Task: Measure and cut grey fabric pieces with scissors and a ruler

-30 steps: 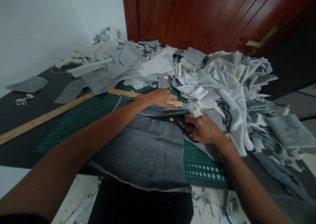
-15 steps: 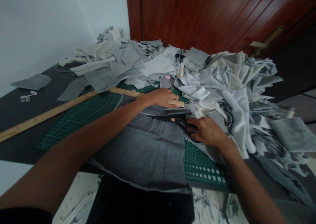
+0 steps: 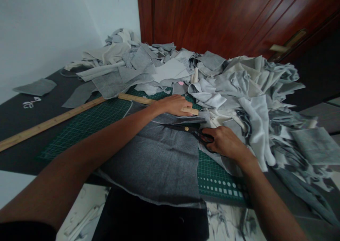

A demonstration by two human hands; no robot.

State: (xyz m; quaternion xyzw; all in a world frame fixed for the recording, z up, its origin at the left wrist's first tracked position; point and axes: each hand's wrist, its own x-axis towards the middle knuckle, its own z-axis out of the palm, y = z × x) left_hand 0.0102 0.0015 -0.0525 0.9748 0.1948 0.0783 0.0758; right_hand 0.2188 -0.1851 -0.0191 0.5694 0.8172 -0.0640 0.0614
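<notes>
dark grey cloth (image 3: 159,163) lies mostly nearer the body than the left grip (image 3: 175,105) and to the left of the right grip (image 3: 225,142). the left forearm slants across it, and the left grip, back upward and fingers bent, holds a wooden strip (image 3: 135,98) whose end pokes out just right of the knuckles. the right grip, forearm angled inward, is wrapped round the handles of black scissors (image 3: 179,127), blades pointing left, just below the left grip.
</notes>
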